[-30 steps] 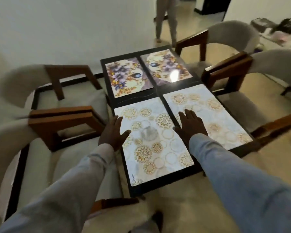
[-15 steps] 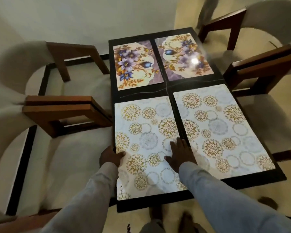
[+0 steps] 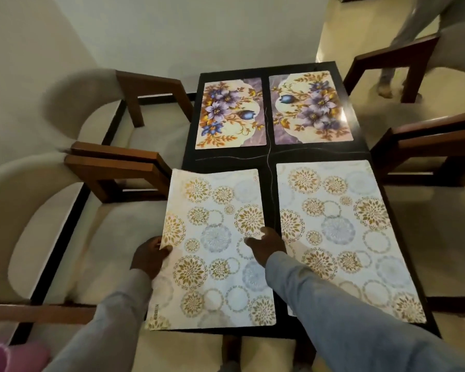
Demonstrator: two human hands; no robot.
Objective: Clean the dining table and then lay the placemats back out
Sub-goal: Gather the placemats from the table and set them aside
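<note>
- Both hands are laid on the near-left placemat (image 3: 212, 248), the pale one printed with gold and grey-blue medallions.
- Its left edge is gripped by the left hand (image 3: 149, 257), with the thumb seen on top of the mat and the fingers hidden beneath.
- Its right edge is met by the right hand (image 3: 266, 244); the fingers are seen curled at that edge, but whether the mat is pinched or only pressed cannot be told.
- That placemat is seen skewed on the dark dining table (image 3: 269, 157), with its left side hanging past the table's left edge.
- A matching medallion placemat (image 3: 341, 237) is laid flat on the near-right part of the table, just beside the first one and parted from it by a strip of dark tabletop.
- Two floral placemats with purple and blue blooms are set side by side on the far half: one at far left (image 3: 230, 114), one at far right (image 3: 310, 108).
- Light blue sleeves (image 3: 333, 312) are worn on both forearms.
- Wood-framed chairs with cream cushions are placed on the left (image 3: 113, 167) and on the right (image 3: 427, 146) of the table.
- A pink object (image 3: 8, 355) is seen on the floor at the near-left corner.
- Another person's legs (image 3: 403, 44) are seen at far right.
</note>
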